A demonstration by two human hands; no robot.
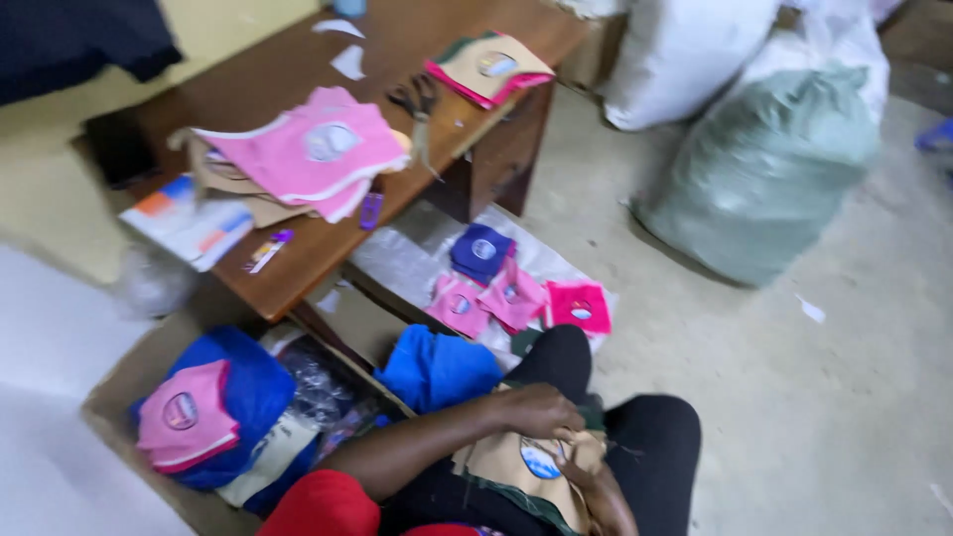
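A person seated on the floor holds a tan fabric piece [516, 462] with a round blue-and-white badge flat across the lap, which is clad in black. The left hand [536, 409] lies curled on the upper edge of the tan piece, fingers closed on the cloth; the right hand [604, 496] grips its lower right edge from beneath. Beside the knee sits a folded blue cloth [437, 369], and just beyond it several small pink and navy pieces [511, 288] lie spread on a grey sheet on the concrete floor [794, 397]. To the left, a cardboard box [119, 382] holds blue fabric topped by a pink badge piece [184, 415]. On the wooden tabletop [298, 258] above rest a stack of pink pieces [318, 149], scissors [417, 99], another tan and pink stack [488, 67] and a booklet [189, 223]. A stuffed green sack [764, 169] and a white sack [685, 50] stand well apart at right.
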